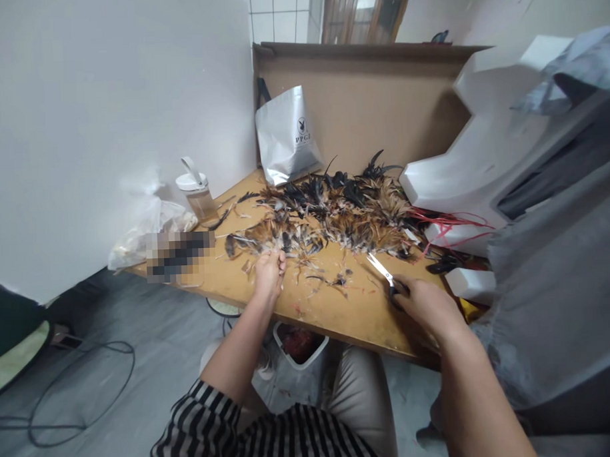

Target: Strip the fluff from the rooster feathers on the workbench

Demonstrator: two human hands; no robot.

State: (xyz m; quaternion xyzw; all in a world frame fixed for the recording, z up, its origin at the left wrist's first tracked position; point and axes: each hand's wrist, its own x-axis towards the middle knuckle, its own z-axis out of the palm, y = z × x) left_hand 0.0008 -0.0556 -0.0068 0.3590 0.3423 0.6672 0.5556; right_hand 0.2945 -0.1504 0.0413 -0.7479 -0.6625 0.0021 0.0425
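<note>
A wide heap of brown, tan and black feathers [334, 214] covers the middle of a wooden table [338, 307]. My left hand [269, 273] is closed in a pinch at the heap's near left edge, fingers on some tan feathers. My right hand [425, 304] rests on the table to the right, wrapped round the handles of a pair of scissors [384, 272] whose blades point up and left toward the feathers. Loose feather scraps [331, 279] lie between my hands.
A silver paper bag [286, 136] stands at the back against a cardboard wall. A clear jar with a white lid [198, 192] and a plastic bag [145, 227] sit far left. White foam blocks [482, 155] and red strings [445, 223] lie right. A white bin [299, 345] is under the table.
</note>
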